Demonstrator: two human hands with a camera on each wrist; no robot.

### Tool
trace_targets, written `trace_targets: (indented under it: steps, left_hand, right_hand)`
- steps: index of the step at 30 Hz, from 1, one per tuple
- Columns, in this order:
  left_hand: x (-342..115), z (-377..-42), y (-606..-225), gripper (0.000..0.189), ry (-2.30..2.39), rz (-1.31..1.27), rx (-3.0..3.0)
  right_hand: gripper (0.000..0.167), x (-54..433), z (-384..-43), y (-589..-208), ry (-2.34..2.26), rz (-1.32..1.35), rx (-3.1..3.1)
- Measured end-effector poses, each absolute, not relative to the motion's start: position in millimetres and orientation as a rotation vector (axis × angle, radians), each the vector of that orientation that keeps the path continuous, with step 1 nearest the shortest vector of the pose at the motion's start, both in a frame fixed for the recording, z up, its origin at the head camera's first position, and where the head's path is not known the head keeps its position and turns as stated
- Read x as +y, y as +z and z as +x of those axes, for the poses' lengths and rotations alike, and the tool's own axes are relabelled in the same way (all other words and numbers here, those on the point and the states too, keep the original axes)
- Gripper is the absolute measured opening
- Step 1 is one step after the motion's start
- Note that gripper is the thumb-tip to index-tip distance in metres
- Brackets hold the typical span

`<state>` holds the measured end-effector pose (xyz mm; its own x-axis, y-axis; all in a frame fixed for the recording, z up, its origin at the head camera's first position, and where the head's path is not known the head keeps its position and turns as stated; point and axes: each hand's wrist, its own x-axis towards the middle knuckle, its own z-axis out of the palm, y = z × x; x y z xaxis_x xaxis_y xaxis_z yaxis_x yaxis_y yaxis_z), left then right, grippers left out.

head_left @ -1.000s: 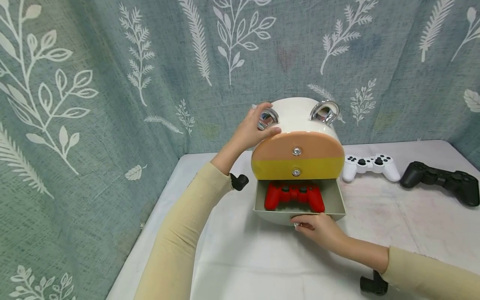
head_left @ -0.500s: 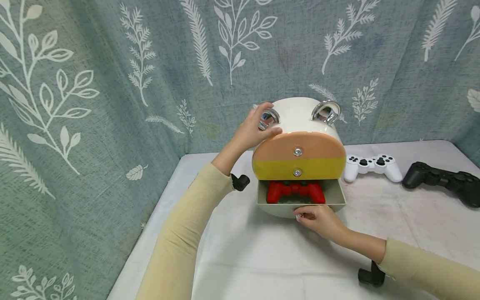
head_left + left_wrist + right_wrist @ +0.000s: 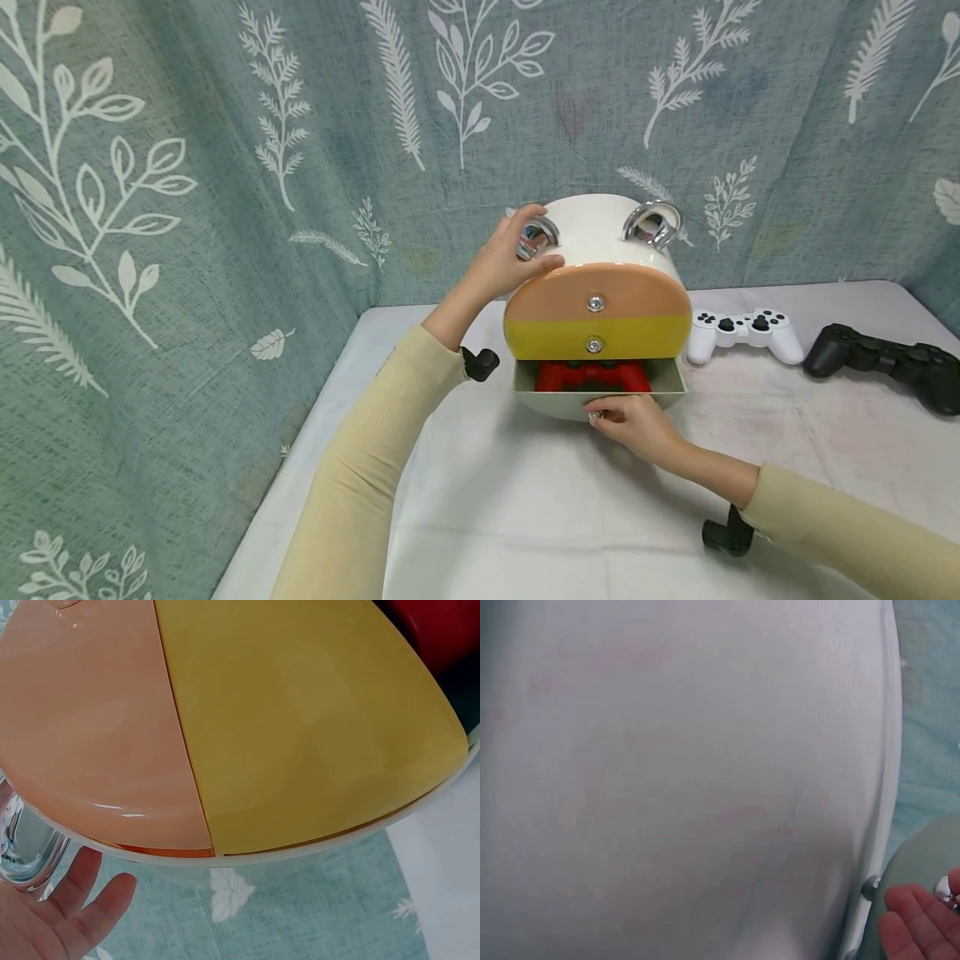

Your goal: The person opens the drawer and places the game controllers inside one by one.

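Note:
A small rounded cabinet (image 3: 600,225) with a white top and silver ring-shaped ears (image 3: 652,225) stands on the table. Its orange drawer (image 3: 547,300) and yellow drawer (image 3: 547,337) are closed; the pale green bottom drawer (image 3: 547,404) is partly out. Inside that drawer lies a red game controller (image 3: 592,375), its rear hidden under the yellow front. My left hand (image 3: 506,258) rests at the cabinet's upper left, fingers spread about the left ring (image 3: 30,847). With thumb and fingers, my right hand (image 3: 637,429) pinches the green drawer's silver knob (image 3: 596,415).
Right of the cabinet lie a white game controller (image 3: 742,333) and a black game controller (image 3: 885,362). A white cloth covers the table (image 3: 480,508). A blue-green leaf-patterned curtain (image 3: 315,150) hangs behind and to the left.
The green drawer has slid inward with my right hand on its knob, and less of the red controller shows. My left hand has stayed on the cabinet.

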<state>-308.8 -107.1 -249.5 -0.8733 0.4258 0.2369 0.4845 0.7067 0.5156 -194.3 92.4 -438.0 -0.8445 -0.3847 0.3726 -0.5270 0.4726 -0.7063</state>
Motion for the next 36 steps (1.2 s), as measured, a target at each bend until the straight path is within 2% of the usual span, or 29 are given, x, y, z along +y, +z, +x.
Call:
trace_targets:
  steps: [36]
  left_hand:
    - [-107.3, -307.1, -249.3, 0.074, -0.876, -0.760, -2.815]
  right_hand:
    - [0.015, 92.5, -229.0, -438.4, 1.331, 0.689, -2.587]
